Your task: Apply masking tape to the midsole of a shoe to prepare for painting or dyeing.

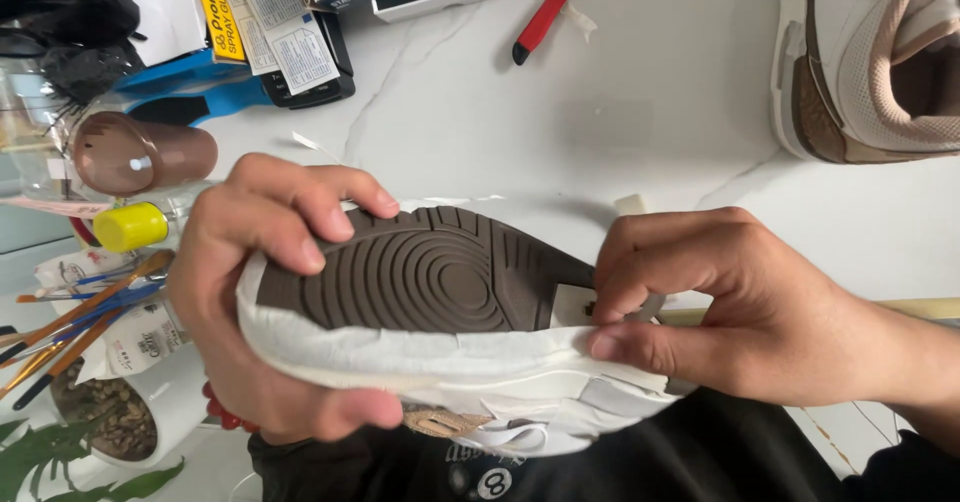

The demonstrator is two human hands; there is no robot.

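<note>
I hold a sneaker (420, 272) upside down in front of me, its brown ribbed sole facing up. White masking tape (400, 347) covers the white side of the sole. My left hand (260, 292) grips the toe end, fingers over the sole and thumb under the edge. At the middle of the sole my right hand (720, 307) pinches the tape, thumb and fingers pressed on the tape's edge.
On the white marble table (640, 112) a second sneaker (870, 57) lies at the top right. A red-handled tool (545, 12) lies at the top. At the left stand paintbrushes (70, 327), a yellow-capped bottle (130, 227), a brown bottle (140, 152) and boxes (270, 22).
</note>
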